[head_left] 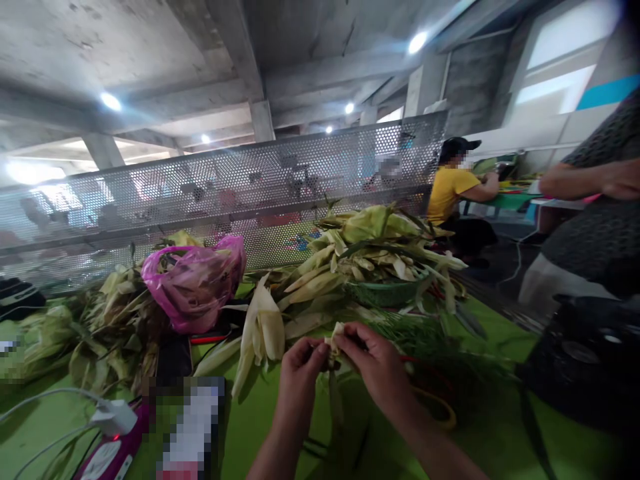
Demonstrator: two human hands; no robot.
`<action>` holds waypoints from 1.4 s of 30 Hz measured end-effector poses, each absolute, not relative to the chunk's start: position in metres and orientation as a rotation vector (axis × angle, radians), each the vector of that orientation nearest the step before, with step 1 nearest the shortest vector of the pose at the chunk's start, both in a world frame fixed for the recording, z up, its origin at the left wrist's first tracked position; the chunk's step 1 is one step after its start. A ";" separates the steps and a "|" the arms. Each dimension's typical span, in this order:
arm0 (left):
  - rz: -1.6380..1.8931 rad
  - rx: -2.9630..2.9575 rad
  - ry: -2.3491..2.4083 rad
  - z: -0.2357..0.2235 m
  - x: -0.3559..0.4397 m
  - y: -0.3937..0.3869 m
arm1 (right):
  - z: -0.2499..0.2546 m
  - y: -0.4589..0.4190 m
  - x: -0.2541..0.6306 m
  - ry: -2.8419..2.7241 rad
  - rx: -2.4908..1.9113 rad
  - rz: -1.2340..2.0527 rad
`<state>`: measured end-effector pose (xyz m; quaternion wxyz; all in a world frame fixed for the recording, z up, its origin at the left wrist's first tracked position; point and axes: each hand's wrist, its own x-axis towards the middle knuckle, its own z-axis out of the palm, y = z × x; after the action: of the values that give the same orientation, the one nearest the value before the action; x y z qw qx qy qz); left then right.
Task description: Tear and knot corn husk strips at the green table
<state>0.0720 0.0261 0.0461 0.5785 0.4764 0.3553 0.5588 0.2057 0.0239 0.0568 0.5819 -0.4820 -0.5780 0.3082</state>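
Between my two hands is a small pale bundle of corn husk (337,332), folded or twisted, its exact shape partly hidden by fingers. My left hand (302,360) pinches its lower left side. The fingers of my right hand (367,350) close on it from the right. A narrow strip hangs below the fingers, dim against the table. Just left of my hands lies a large cream corn husk (261,320). Beyond them, a heap of husks (370,243) rises over a green basket (383,293).
A pink plastic bag (195,283) stands at left beside dried husks (117,320). A purple power strip (110,447) with a white charger is at front left. Green grass-like strands (425,337) lie right of my hands, near a black bag (580,367). A perforated metal screen (210,200) stands behind.
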 end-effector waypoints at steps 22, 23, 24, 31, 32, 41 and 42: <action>1.117 1.039 0.633 0.046 0.076 0.019 | 0.059 0.016 0.205 -1.660 -1.131 0.348; 1.137 1.019 0.644 0.046 0.077 0.018 | 0.059 0.016 0.205 -1.657 -1.126 0.356; 1.159 1.010 0.658 0.046 0.078 0.018 | 0.060 0.017 0.206 -1.645 -1.122 0.364; 1.249 1.028 0.734 0.047 0.078 0.021 | 0.061 0.021 0.207 -1.504 -1.099 0.544; 1.263 1.018 0.739 0.047 0.077 0.021 | 0.061 0.020 0.207 -1.479 -1.092 0.607; 1.313 0.922 0.703 0.042 0.076 0.026 | 0.057 0.019 0.202 -1.445 -1.154 0.714; 1.314 0.922 0.694 0.042 0.076 0.026 | 0.057 0.019 0.202 -1.435 -1.163 0.718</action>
<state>0.0757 0.0261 0.0418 0.6415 0.4043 0.3046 0.5763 0.2020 0.0193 0.0566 0.5481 -0.4910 -0.6056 0.3029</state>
